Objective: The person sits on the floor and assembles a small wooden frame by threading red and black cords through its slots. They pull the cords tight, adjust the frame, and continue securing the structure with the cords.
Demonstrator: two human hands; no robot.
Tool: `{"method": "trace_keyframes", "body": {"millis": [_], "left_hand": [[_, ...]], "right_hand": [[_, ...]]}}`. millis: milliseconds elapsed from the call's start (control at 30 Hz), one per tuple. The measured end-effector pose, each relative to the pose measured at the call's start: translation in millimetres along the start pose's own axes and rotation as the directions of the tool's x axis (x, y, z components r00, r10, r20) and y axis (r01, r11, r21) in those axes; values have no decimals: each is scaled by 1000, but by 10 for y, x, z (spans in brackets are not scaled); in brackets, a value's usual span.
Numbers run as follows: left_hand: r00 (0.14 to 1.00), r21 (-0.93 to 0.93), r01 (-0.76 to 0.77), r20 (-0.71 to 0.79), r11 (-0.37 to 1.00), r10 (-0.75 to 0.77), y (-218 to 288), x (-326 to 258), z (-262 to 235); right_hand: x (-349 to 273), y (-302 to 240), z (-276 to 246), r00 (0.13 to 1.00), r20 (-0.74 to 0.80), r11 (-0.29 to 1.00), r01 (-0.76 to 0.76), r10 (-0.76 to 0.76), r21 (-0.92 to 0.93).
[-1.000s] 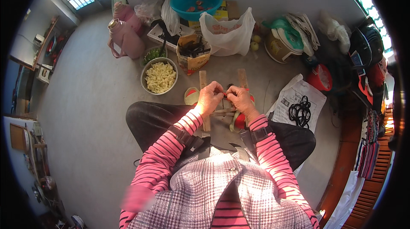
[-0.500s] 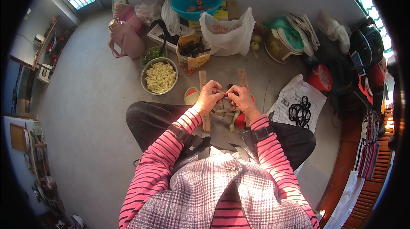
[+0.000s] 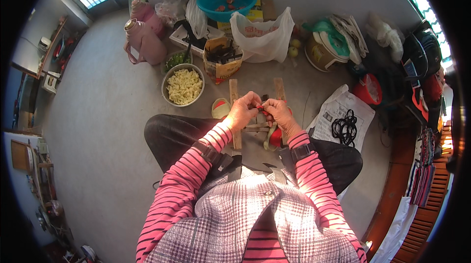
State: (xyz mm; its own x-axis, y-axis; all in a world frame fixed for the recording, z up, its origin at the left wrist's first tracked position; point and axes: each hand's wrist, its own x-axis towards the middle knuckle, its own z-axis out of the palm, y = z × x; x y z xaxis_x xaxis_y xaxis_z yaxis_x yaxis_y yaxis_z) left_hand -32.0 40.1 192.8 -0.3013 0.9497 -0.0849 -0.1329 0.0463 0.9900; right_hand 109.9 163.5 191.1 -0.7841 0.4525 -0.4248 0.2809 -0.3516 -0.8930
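Observation:
Both of my hands meet in front of my knees, fingers bent and pressed together. My left hand (image 3: pixel 243 111) and my right hand (image 3: pixel 278 112) pinch a small red and black strip (image 3: pixel 260 109) between them; its exact kind is too small to make out. Under and beside the hands stands a low wooden frame with a left wooden bar (image 3: pixel 236 136) and a right wooden bar (image 3: pixel 279 88). Red and pale shoes show beside the frame, the left shoe (image 3: pixel 220 108) partly hidden. On a white printed sheet (image 3: pixel 362 111) to the right lies a coil of black cord (image 3: pixel 345 128).
Ahead are a metal bowl (image 3: pixel 165 95) of pale yellow pieces, a paper bag (image 3: pixel 223 70) of black strips, a white plastic bag (image 3: pixel 261 42) and a teal basin (image 3: pixel 208 9). Pink thermos flasks (image 3: pixel 147 46) stand far left. A red bucket (image 3: pixel 364 91) sits at the right.
My fingers have shifted slightly around the small red and black strip, and more of its red part shows. Both hands stay in nearly the same place.

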Motion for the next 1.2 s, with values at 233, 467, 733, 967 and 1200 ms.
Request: {"method": "trace_keyframes", "body": {"millis": [233, 467, 733, 967, 1200], "left_hand": [[955, 571, -249, 10, 782, 297, 178, -87, 19], [885, 711, -402, 140, 577, 444, 118, -94, -25], [888, 771, -352, 95, 531, 450, 6, -64, -30], [897, 773, -306, 38, 556, 441, 152, -75, -1], [827, 797, -398, 97, 454, 554, 322, -98, 2]], "right_hand": [[-22, -54, 1, 1000, 6, 999, 10, -9, -50], [-43, -61, -18, 999, 31, 999, 16, -15, -38], [-88, -105, -13, 996, 71, 996, 55, -60, 69], [-99, -164, 51, 997, 18, 997, 74, -73, -27], [-117, -213, 160, 993, -61, 984, 93, -104, -153]]}}
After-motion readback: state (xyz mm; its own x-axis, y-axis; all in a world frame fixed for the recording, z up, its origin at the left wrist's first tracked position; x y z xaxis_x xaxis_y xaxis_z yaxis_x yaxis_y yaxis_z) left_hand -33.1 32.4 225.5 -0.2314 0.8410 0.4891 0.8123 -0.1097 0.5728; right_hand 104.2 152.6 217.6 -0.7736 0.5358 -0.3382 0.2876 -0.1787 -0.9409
